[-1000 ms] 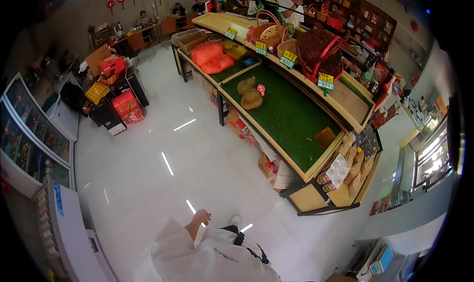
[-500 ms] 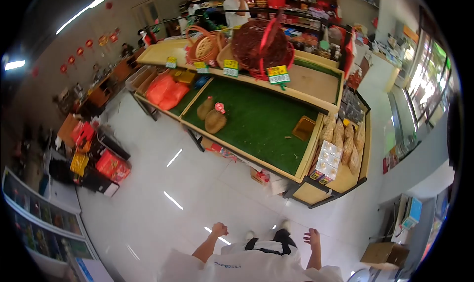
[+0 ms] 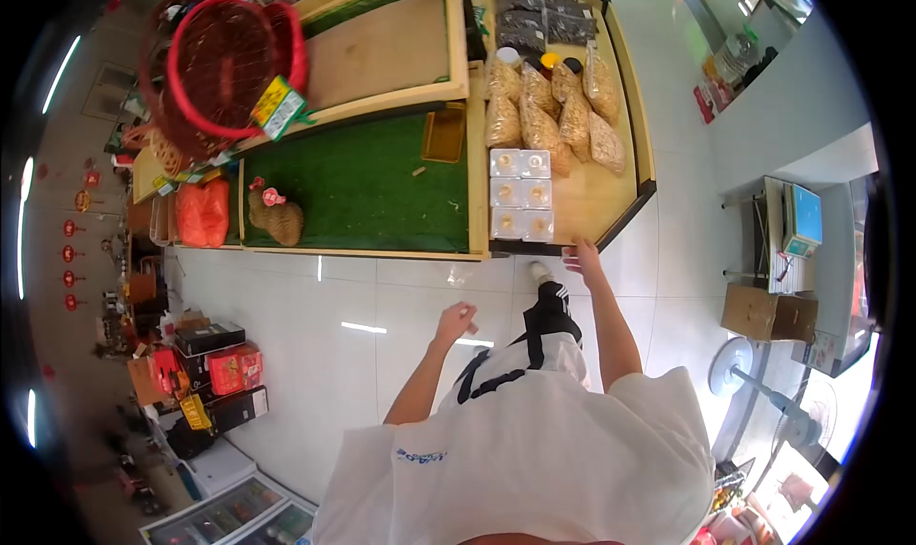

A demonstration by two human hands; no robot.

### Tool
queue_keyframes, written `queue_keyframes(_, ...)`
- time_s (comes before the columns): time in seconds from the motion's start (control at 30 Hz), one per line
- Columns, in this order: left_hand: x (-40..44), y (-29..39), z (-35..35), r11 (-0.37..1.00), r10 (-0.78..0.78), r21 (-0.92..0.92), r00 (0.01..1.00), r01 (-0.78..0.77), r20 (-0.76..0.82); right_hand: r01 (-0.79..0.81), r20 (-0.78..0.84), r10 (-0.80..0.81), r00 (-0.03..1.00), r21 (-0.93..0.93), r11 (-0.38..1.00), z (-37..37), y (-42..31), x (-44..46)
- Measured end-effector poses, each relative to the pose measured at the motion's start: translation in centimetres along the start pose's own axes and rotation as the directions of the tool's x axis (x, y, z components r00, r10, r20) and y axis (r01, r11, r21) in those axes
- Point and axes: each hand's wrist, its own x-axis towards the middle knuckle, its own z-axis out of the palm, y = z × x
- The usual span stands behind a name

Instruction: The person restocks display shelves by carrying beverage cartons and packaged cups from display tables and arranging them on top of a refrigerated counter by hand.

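My right hand [image 3: 581, 257] is at the front edge of a wooden display stand [image 3: 582, 222], its fingers apart and nothing in them. I cannot tell whether it touches the edge. Just behind that edge stand clear-topped small boxes [image 3: 521, 194] in a block, with bags of pale dry goods [image 3: 572, 115] behind them. My left hand [image 3: 455, 323] hangs over the floor in front of the green-lined bin [image 3: 372, 182], its fingers loosely curled with nothing seen in them.
Brown rounded fruits [image 3: 277, 219] with pink tags and a red plastic bag [image 3: 202, 213] lie at the left. Red-rimmed baskets [image 3: 229, 68] sit above. Stacked boxes [image 3: 229, 368] are on the left floor; a fan [image 3: 733, 366] and cardboard box [image 3: 763, 311] stand right.
I have come closer to the right end of the stand, and the view has turned. My right hand has gone from beside my body to the stand's front edge.
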Motion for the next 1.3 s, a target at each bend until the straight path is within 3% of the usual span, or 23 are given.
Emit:
queue_keyframes(0.07, 4.2, 5.0, 2.1, 0.986, 0.020, 0.169, 0.997, -0.007, -0.077, -0.028, -0.002, 0.028, 1.000, 0.074, 0.997, 1.4, -3.2, 0.9)
queue_keyframes(0.13, 8.4, 8.5, 3.8, 0.995, 0.084, -0.030, 0.976, -0.092, -0.199, -0.253, 0.154, 0.233, 0.960, 0.126, 0.959, 2.4, -4.1, 3.8)
queue_keyframes(0.17, 9.8, 8.5, 4.9, 0.996, 0.070, -0.034, 0.978, -0.078, -0.196, -0.267, 0.154, 0.247, 0.957, 0.121, 0.956, 2.8, -3.4, 4.8)
queue_keyframes(0.23, 13.7, 10.1, 6.4, 0.961, 0.275, 0.073, 0.908, -0.266, -0.315, -0.413, 0.384, 0.362, 0.849, 0.056, 0.909, 3.7, -2.4, 7.3)
queue_keyframes(0.27, 14.1, 11.6, 7.0, 0.969, 0.237, 0.150, 0.907, -0.196, -0.347, -0.336, 0.595, 0.135, 0.792, 0.241, 0.911, 4.0, -0.2, 8.2)
queue_keyframes(0.3, 13.7, 12.3, 7.9, 0.966, 0.214, 0.222, 0.890, -0.133, -0.402, -0.400, 0.525, 0.197, 0.828, 0.309, 0.863, 4.8, 2.2, 11.1)
queue_keyframes(0.33, 13.8, 13.0, 8.3, 0.961, 0.207, 0.252, 0.894, -0.110, -0.398, -0.271, 0.568, -0.038, 0.822, 0.449, 0.851, 5.9, 2.2, 11.4)
queue_keyframes(0.37, 13.8, 13.0, 9.2, 0.984, 0.155, 0.150, 0.866, -0.094, -0.475, -0.349, 0.566, 0.038, 0.824, 0.454, 0.820, 5.9, -0.7, 9.3)
queue_keyframes(0.4, 13.4, 12.8, 9.8, 0.992, 0.065, 0.129, 0.901, -0.010, -0.429, -0.480, 0.621, 0.194, 0.760, 0.335, 0.811, 5.5, -0.6, 10.2)
queue_keyframes(0.43, 13.3, 12.8, 10.7, 0.996, -0.031, 0.062, 0.904, 0.063, -0.426, -0.510, 0.454, 0.384, 0.804, 0.196, 0.837, 5.8, -4.8, 6.0)
queue_keyframes(0.5, 12.9, 13.7, 12.1, 0.998, -0.068, -0.025, 0.886, 0.063, -0.459, -0.593, 0.548, 0.398, 0.735, 0.236, 0.770, 6.0, -4.4, 6.7)
queue_keyframes(0.53, 12.3, 15.5, 12.1, 0.989, -0.142, -0.018, 0.883, 0.150, -0.447, -0.580, 0.569, 0.363, 0.738, 0.261, 0.772, 6.4, -6.2, 5.2)
queue_keyframes(0.57, 12.0, 15.3, 12.5, 0.999, 0.022, 0.043, 0.866, 0.000, -0.499, -0.540, 0.490, 0.376, 0.787, 0.251, 0.803, 6.2, -7.0, 4.4)
queue_keyframes(0.67, 11.5, 14.7, 13.3, 0.995, 0.087, 0.080, 0.854, -0.053, -0.513, -0.545, 0.404, 0.408, 0.819, 0.321, 0.775, 5.4, -6.2, 4.2)
queue_keyframes(0.77, 10.9, 14.7, 13.1, 0.985, 0.136, 0.158, 0.897, -0.076, -0.421, -0.446, 0.568, 0.261, 0.781, 0.214, 0.869, 3.7, -5.2, 5.4)
queue_keyframes(0.8, 10.5, 15.0, 13.1, 0.982, 0.167, 0.152, 0.894, -0.112, -0.416, -0.220, 0.570, 0.120, 0.813, 0.111, 0.969, 2.3, -4.9, 4.1)
queue_keyframes(0.87, 8.7, 15.8, 12.2, 0.978, 0.199, 0.144, 0.889, -0.152, -0.412, -0.512, 0.478, 0.373, 0.795, 0.201, 0.835, 1.7, -5.8, 3.3)
queue_keyframes(0.97, 5.5, 16.9, 11.5, 0.995, 0.096, 0.015, 0.954, -0.096, -0.286, -0.485, 0.611, 0.302, 0.732, 0.154, 0.861, -0.6, -6.7, -0.4)
queue_keyframes(1.07, 1.2, 17.8, 11.1, 0.967, 0.236, -0.078, 0.967, -0.243, -0.092, -0.359, 0.657, 0.214, 0.723, 0.094, 0.928, -1.8, -7.5, -5.0)
queue_keyframes(1.1, -0.2, 17.7, 10.9, 0.966, 0.240, -0.077, 0.966, -0.248, -0.097, -0.354, 0.659, 0.209, 0.722, 0.092, 0.931, -1.7, -8.4, -7.7)
queue_keyframes(1.17, -2.9, 16.6, 11.4, 0.863, 0.483, -0.086, 0.863, -0.498, -0.148, -0.301, 0.592, 0.286, 0.754, -0.076, 0.951, -1.8, -10.2, -13.2)
queue_keyframes(1.23, -4.6, 14.3, 11.7, 0.817, 0.552, -0.081, 0.815, -0.571, -0.176, -0.287, 0.674, 0.266, 0.689, -0.083, 0.954, -2.3, -9.1, -15.6)
queue_keyframes(1.3, -6.3, 11.3, 12.6, 0.775, 0.630, 0.212, 0.698, -0.596, -0.341, -0.230, 0.587, 0.325, 0.742, -0.233, 0.945, -2.0, -8.8, -21.0)
